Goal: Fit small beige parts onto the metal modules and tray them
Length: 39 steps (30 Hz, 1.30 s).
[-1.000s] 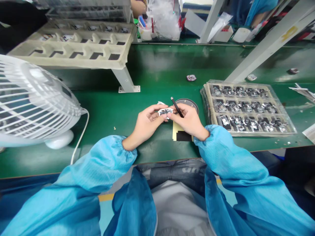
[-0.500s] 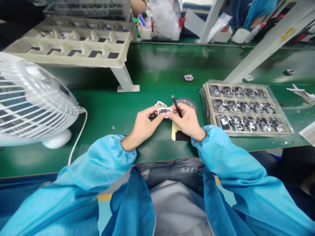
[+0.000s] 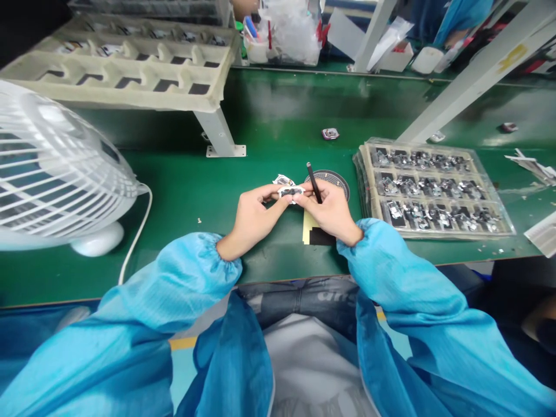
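Observation:
Between its thumb and fingers, my left hand [image 3: 252,219] pinches one side of a small white-framed electronic part [image 3: 290,191] with a dark inside. The thumb and fingertips of my right hand [image 3: 333,213] grip the other side. A thin black pen-like tool [image 3: 313,180] also rests in my right hand, its upper end sticking up past the fingers. Just behind the held part is another small white piece [image 3: 283,180]; whether it is joined to it I cannot tell. A round grey perforated disc [image 3: 339,178] lies behind my right hand, with yellow paper [image 3: 307,227] and a black sheet [image 3: 320,237] below.
At right stands a stacked tray [image 3: 438,223] of small electronic parts. A white fan [image 3: 65,174] with a cord is at left, below a raised moulded tray [image 3: 143,95]. A purple-edged part [image 3: 330,134] lies farther back. Metal posts [image 3: 221,136] rise from the green bench [image 3: 191,191].
Both hands keep their pinch on the white-framed part, which looks slightly tilted. The black tool stands a little more upright. The whole view has shifted slightly.

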Motion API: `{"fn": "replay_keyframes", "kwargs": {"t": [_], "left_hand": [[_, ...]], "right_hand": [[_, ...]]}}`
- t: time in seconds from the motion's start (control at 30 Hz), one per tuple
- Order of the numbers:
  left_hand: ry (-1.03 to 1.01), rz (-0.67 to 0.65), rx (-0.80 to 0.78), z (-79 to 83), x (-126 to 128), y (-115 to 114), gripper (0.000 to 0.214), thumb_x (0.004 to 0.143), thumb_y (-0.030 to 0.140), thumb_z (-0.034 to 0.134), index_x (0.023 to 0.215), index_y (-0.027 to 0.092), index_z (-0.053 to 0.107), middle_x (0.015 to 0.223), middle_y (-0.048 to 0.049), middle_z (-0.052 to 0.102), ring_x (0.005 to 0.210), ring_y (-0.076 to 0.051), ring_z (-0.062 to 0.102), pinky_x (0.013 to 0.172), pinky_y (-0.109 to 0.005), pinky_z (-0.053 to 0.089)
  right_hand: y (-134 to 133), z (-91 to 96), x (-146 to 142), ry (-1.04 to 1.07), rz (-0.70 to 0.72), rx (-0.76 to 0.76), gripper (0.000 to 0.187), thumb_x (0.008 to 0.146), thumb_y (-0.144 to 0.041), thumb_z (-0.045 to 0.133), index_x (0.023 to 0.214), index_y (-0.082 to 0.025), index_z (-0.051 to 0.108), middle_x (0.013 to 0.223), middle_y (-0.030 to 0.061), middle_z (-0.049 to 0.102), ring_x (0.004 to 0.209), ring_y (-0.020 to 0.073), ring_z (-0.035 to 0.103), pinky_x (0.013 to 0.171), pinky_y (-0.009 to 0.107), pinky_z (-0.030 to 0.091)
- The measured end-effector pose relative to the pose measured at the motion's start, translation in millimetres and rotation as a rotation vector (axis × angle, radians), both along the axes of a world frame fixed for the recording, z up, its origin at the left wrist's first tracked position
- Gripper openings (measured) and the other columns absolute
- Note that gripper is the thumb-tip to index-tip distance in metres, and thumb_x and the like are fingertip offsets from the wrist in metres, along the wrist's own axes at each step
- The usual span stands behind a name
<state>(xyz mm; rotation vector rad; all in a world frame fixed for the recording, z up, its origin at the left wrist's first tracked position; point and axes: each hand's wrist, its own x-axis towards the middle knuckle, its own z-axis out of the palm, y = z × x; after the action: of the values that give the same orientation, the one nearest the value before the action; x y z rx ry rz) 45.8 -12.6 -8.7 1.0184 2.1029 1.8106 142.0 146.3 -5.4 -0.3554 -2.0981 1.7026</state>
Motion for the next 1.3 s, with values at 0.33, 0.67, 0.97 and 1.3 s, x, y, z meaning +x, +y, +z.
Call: {"fn": "replay_keyframes", "kwargs": {"t": [0.33,0.67,0.97,1.3], "left_hand": [[0.412,0.023,-0.187,3.1,-6,-4,0.018,0.094,0.029,0.071,0.109,0.026,0.080,0.096,-0.0027,0.078,0.091,-0.022,0.067,0.082,-0.036,0.047],[0.442,0.027,-0.257,1.9,-6,-5,0.017,0.093,0.025,0.069,0.107,0.025,0.079,0.094,-0.0033,0.077,0.094,-0.024,0.066,0.083,-0.038,0.045],[0.343,0.009,-0.259,0.2,-16,-3,0.022,0.094,0.026,0.068,0.116,0.023,0.072,0.092,-0.0012,0.075,0.086,-0.020,0.066,0.082,-0.034,0.047],[0.359,0.174,-0.486,16.3,-140,78,0.025,0.096,0.024,0.062,0.118,0.018,0.070,0.098,-0.0094,0.075,0.090,-0.024,0.066,0.088,-0.037,0.048]], "right_hand": [[16,8.8,6,0.206,0.034,0.456,0.018,0.092,-0.043,0.075,0.095,-0.026,0.078,0.094,0.0060,0.071,0.091,0.0236,0.066,0.088,0.041,0.054],[15,-8.9,4,0.198,0.054,0.599,0.019,0.096,-0.042,0.070,0.101,-0.026,0.077,0.090,0.0064,0.069,0.085,0.0234,0.064,0.079,0.040,0.052],[26,2.3,14,0.023,-0.018,0.746,0.022,0.104,-0.038,0.056,0.111,-0.022,0.068,0.105,0.0099,0.069,0.097,0.0260,0.066,0.083,0.038,0.051],[36,5.2,17,-0.148,-0.324,0.718,0.009,0.093,-0.029,0.066,0.092,-0.021,0.069,0.092,0.0054,0.067,0.084,0.0223,0.065,0.076,0.034,0.048]]}}
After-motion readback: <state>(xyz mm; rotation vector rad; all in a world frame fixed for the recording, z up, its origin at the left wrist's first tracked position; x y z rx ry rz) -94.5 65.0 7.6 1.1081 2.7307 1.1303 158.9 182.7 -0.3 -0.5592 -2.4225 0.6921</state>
